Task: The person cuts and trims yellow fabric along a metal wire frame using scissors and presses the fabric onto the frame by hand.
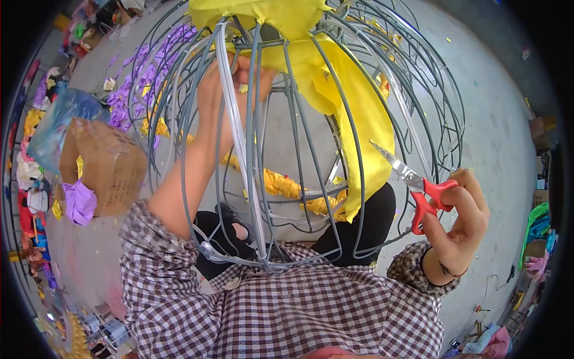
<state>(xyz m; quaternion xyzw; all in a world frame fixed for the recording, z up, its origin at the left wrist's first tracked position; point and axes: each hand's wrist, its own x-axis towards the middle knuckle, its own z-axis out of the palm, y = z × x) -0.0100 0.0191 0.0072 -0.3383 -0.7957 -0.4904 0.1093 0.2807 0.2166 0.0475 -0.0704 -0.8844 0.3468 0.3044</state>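
Underneath everything, a grey floor [502, 137], cluttered with colourful goods [30, 173] along its left edge. Over its middle, a large rounded wire frame [355, 140]; bulges out at both sides, narrows to a ring at the top, reaches with its near rim to just in front of a checked shirt [311, 311]. Around the top of the frame, yellow fabric [369, 173]; hangs from there in a long flap down the right-hand part, behind a few wires from this viewpoint, with its pointed lower end beside black trousers [382, 206]. Toward the left edge of the floor, a cardboard box [116, 164], with a heap of purple scraps [122, 96] farther off and a bluish clear bag [57, 128] just beside. Low behind the near wires, a crumpled orange-yellow strip [281, 182]. Down the left-hand wires, a pale band [237, 125]. Among the wires at the upper left, the left hand [239, 84]; has its fingers curled close together by the yellow fabric, partly hidden; cannot tell whether pinching it or merely touching it. Outside the right side of the frame, the right hand [463, 224]; has thumb and fingers closed around the loops of red-handled scissors [423, 192]. Points them up and inward, blades nearly together, tips in front of the flap's right-hand part; cannot tell whether touching it.
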